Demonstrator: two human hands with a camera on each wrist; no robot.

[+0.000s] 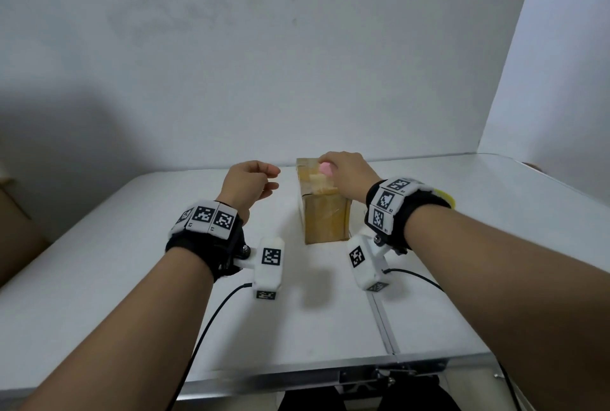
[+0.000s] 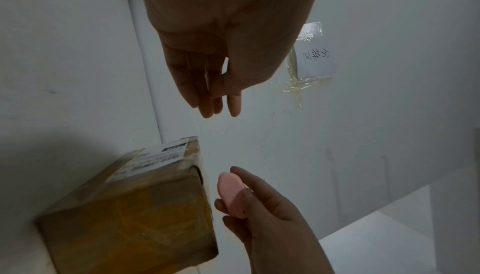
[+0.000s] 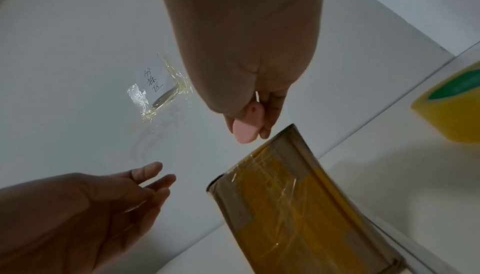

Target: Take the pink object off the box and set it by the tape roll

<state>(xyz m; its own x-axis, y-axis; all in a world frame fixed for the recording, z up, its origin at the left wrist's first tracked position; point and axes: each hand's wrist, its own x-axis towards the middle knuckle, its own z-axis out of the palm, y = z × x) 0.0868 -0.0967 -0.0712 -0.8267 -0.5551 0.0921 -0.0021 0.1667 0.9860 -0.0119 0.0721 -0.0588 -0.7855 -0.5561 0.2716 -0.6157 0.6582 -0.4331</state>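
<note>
Head: from above my forearms, looking forward and down at the table point(image 1: 462, 245) and wall.
Left wrist: close along my palm, facing the wall.
Right wrist: close along my palm, facing likewise.
Shared: the taped box point(image 1: 325, 215), the wall label point(image 2: 315, 57).

A box point(image 1: 325, 209) stands on the table point(image 1: 132, 278), near its back edge by the wall point(image 1: 297, 63). The right hand point(image 1: 346, 172) is above the box's far end, holding a small tool point(image 1: 325, 168). The left hand point(image 1: 251, 182) hangs left of the box, apart from it. A tape roll point(image 3: 451, 112) lies right of the box. A paper note point(image 2: 315, 59) is stuck on the wall above.
</note>
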